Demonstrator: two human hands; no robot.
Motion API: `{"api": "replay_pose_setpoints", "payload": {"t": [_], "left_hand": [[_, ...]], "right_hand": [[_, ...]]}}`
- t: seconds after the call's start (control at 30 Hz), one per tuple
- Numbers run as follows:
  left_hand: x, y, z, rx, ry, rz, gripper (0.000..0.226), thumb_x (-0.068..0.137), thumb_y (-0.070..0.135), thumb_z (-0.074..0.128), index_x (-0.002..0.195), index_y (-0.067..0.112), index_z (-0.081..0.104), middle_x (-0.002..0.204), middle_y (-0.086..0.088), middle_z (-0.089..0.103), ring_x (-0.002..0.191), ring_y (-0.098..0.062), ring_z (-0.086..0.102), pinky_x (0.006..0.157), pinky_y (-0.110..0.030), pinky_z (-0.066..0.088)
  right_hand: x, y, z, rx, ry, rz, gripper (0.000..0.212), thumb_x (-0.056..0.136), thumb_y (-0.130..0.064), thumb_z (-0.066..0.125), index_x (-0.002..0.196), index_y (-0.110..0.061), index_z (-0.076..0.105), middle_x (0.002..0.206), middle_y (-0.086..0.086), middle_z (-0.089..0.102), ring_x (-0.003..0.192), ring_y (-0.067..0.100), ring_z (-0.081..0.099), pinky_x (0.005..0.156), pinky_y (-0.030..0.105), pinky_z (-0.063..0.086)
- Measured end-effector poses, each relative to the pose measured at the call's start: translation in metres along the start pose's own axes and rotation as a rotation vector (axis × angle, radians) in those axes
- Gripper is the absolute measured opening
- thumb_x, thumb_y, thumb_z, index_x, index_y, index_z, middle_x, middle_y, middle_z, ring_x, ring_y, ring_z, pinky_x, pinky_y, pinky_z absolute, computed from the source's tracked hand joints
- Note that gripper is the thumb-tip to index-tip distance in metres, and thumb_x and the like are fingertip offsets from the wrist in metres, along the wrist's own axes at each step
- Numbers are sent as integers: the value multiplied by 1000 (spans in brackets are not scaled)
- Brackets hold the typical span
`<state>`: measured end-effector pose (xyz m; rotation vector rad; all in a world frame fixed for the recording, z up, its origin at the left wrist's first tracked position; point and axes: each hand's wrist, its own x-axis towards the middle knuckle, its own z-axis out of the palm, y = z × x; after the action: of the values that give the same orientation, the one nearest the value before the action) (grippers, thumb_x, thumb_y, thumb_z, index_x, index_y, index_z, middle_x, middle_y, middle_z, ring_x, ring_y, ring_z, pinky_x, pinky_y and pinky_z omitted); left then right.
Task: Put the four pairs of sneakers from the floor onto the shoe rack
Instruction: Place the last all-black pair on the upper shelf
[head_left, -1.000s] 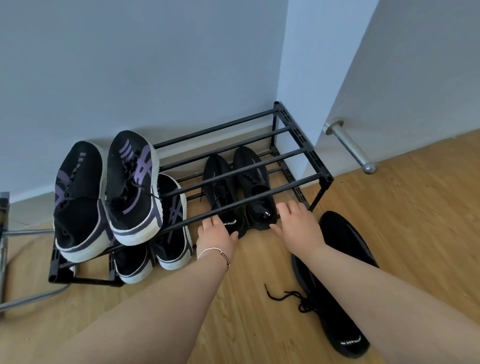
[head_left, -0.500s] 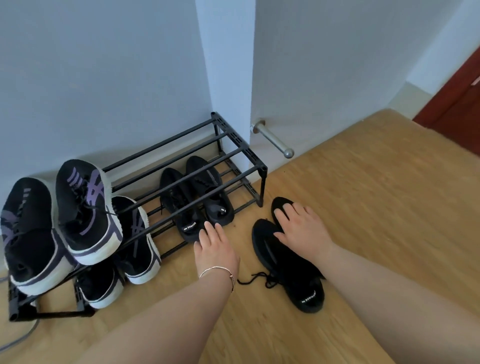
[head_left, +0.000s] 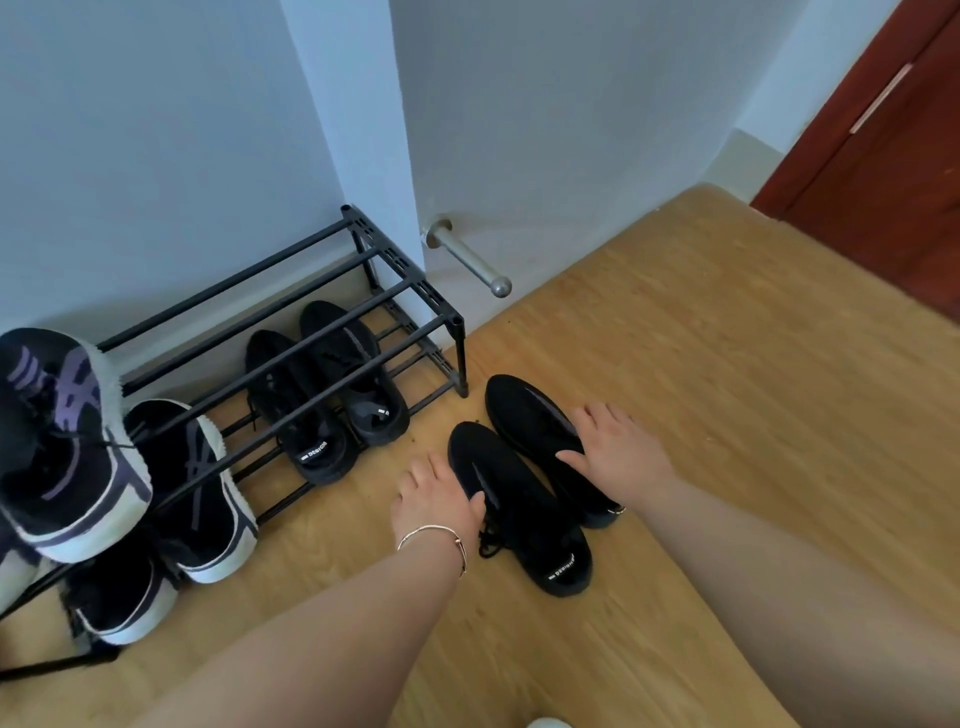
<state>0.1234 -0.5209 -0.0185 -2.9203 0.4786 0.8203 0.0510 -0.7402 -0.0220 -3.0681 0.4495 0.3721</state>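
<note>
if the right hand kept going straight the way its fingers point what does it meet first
Most likely the toe end of the right black sneaker that the right hand already rests on; beyond that, bare floor, though depth is unclear.

A wooden floor (head_left: 727, 364) of pale yellow-brown planks fills the near and right part of the scene. Grey-blue walls (head_left: 156, 130) rise behind it, and a protruding wall corner (head_left: 358, 130) runs down the middle of the far side. A silver metal door stopper (head_left: 470, 259) sticks out from the base of the right-hand wall, just above the floor, ending in a rounded knob. At the far right stands a reddish-brown wooden door (head_left: 883, 140) with a slim pale handle strip on it. A light skirting board (head_left: 743, 156) lines the wall beside the door. A small white object (head_left: 545, 723) shows at the near edge; what it is cannot be told.
</note>
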Motion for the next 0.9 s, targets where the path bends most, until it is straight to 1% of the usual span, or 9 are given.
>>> {"api": "replay_pose_setpoints", "payload": {"t": [0.2, 0.3, 0.37, 0.47, 0.57, 0.67, 0.77, 0.83, 0.9], "left_hand": [[22, 20, 23, -163, -162, -162, 72, 106, 58, 46, 153, 5, 38, 151, -17, 50, 137, -32, 54, 113, -39, 49], [33, 27, 36, -311, -306, -296, 71, 103, 61, 50, 145, 4, 48, 142, -17, 60, 128, -33, 64, 108, -41, 57], [36, 31, 42, -447, -373, -352, 68, 102, 60, 54, 140, 4, 53, 130, -14, 69, 118, -32, 71, 99, -38, 60], [37, 36, 51, -595, -444, -400, 62, 103, 56, 57, 134, 3, 57, 110, -11, 68, 106, -31, 71, 94, -38, 59], [41, 38, 59, -695, -440, -457, 64, 101, 54, 62, 137, 2, 54, 129, -16, 71, 118, -35, 71, 98, -40, 57], [50, 37, 67, -833, -442, -557, 71, 99, 53, 65, 144, 1, 44, 140, -19, 64, 128, -37, 67, 110, -41, 55], [58, 37, 81, -1018, -400, -616, 72, 93, 46, 76, 140, -1, 48, 136, -22, 65, 125, -42, 68, 109, -49, 58], [62, 38, 94, -1089, -368, -618, 64, 90, 42, 81, 130, -2, 57, 128, -22, 69, 118, -45, 70, 103, -51, 62], [63, 35, 103, -1151, -350, -618, 54, 87, 39, 83, 120, -1, 66, 118, -21, 74, 110, -45, 73, 99, -52, 64]], "right_hand": [[14, 17, 23, 76, -132, 137, 66, 96, -66, 35, 133, -13, 48, 126, 8, 56, 111, 27, 55, 89, 39, 52], [23, 15, 35, 242, -247, 265, 73, 95, -68, 36, 140, -12, 45, 133, 11, 54, 118, 31, 54, 93, 44, 52], [27, 12, 39, 378, -311, 330, 74, 96, -66, 40, 144, -9, 42, 138, 13, 53, 123, 32, 53, 97, 43, 51], [34, 12, 45, 513, -365, 386, 70, 97, -60, 46, 142, -7, 45, 136, 14, 57, 120, 32, 57, 97, 41, 51], [40, 15, 48, 587, -394, 421, 65, 97, -56, 52, 138, -5, 50, 131, 14, 62, 116, 33, 60, 95, 41, 52], [44, 17, 48, 655, -437, 448, 63, 94, -53, 60, 135, -6, 53, 126, 13, 64, 113, 32, 62, 94, 42, 52], [45, 19, 47, 762, -482, 477, 62, 94, -45, 65, 140, -6, 52, 133, 13, 62, 118, 33, 60, 97, 41, 50], [43, 18, 47, 796, -507, 479, 57, 96, -42, 63, 139, -6, 53, 134, 13, 62, 120, 33, 60, 98, 39, 50], [41, 18, 45, 810, -514, 478, 51, 98, -40, 60, 135, -6, 56, 132, 16, 64, 118, 34, 61, 100, 42, 50]]}}
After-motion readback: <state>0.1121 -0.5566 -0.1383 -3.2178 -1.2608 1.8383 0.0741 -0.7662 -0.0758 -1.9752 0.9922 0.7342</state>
